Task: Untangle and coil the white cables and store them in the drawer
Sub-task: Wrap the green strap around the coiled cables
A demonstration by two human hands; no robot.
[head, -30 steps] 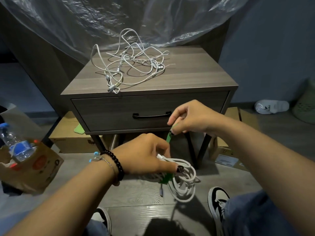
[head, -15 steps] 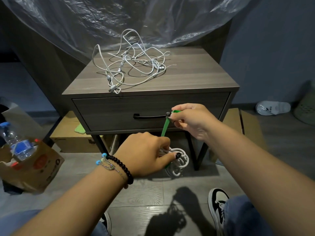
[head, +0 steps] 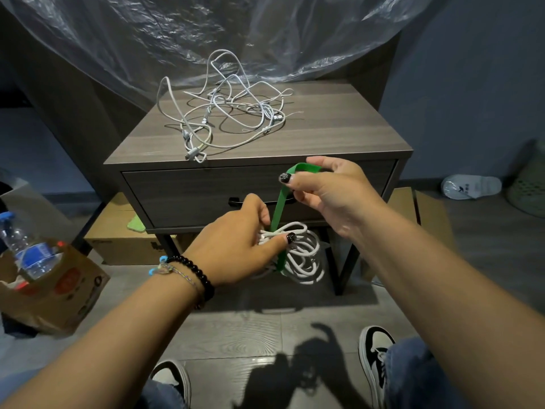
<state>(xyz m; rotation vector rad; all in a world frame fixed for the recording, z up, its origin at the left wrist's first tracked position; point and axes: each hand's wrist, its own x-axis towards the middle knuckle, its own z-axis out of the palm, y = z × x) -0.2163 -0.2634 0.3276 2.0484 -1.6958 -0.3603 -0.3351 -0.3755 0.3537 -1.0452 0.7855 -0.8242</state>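
Note:
My left hand [head: 241, 240] grips a coiled white cable [head: 303, 258] in front of the nightstand, below the drawer. A green strap [head: 278, 208] runs up from the coil to my right hand [head: 327, 190], which pinches its upper end and holds it taut, looped over the fingers. A tangle of white cables [head: 224, 113] lies on top of the nightstand [head: 339, 134]. The drawer [head: 182, 193] is closed; its black handle is partly hidden behind my hands.
A cardboard box [head: 118, 240] sits under the nightstand. A paper bag [head: 53, 287] with a water bottle [head: 26, 249] stands at the left. A white slipper [head: 470, 185] and a basket [head: 530, 187] lie at the right. Clear plastic sheeting [head: 206, 33] hangs behind.
My right hand has pulled the green strap upward and to the right, stretching it longer. The left hand with the coil has risen closer to the drawer.

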